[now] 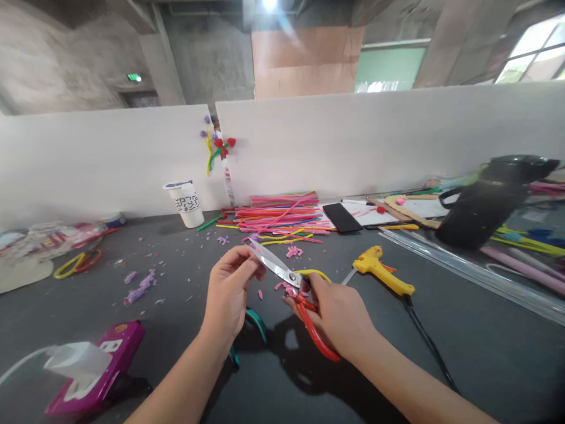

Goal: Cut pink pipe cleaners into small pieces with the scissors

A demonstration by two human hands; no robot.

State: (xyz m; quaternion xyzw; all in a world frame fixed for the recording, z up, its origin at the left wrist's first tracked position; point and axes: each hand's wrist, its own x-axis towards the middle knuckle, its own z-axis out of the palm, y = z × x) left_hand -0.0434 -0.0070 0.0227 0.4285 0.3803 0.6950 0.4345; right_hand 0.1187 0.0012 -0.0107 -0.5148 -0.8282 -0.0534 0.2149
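Observation:
My right hand (338,312) is wrapped round a pair of red-handled scissors (276,266), blades pointing up and to the left. At the blade tips, the fingers of my left hand (229,288) are pinched together; what they hold is too small or hidden to make out. A curved yellow strip (315,273) shows behind the scissors by my right fingers; I cannot tell whether it is held. Small pink cut pieces (294,252) are scattered on the dark table beyond and beneath the blades. Beside my left wrist lies a teal-handled tool (256,324), partly covered.
Pink pipe cleaners (278,215) are piled at the back, near a black phone (342,218) and a paper cup (185,204). A yellow glue gun (384,271) with its cord lies right. A black jug (489,203) stands far right, a magenta power strip (103,365) front left.

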